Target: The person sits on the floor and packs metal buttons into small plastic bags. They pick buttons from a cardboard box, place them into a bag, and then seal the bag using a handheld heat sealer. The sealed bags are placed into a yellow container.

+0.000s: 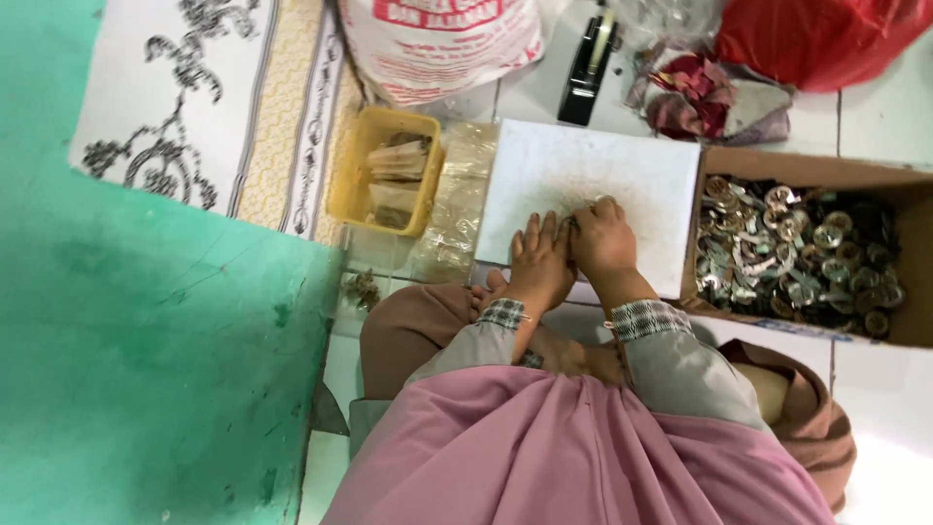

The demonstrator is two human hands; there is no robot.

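Note:
My left hand (537, 261) lies flat, fingers together, on the near edge of a white board (622, 165) that rests on the tiled floor. Right beside it, my right hand (603, 236) is curled with its fingertips pressed down on the board's brownish, dusty middle. Whatever sits under those fingertips is too small to make out. Both wrists come out of grey sleeves with patterned cuffs. A pink cloth covers my lap.
A cardboard box (914, 185) of several silvery foil pieces sits to the right. A yellow basket (350, 185) with brown wrappers and clear plastic bags (452, 209) lie to the left. A black tape dispenser (586, 68), printed sack (437, 44) and red bag (816, 34) stand behind. Green wall on the left.

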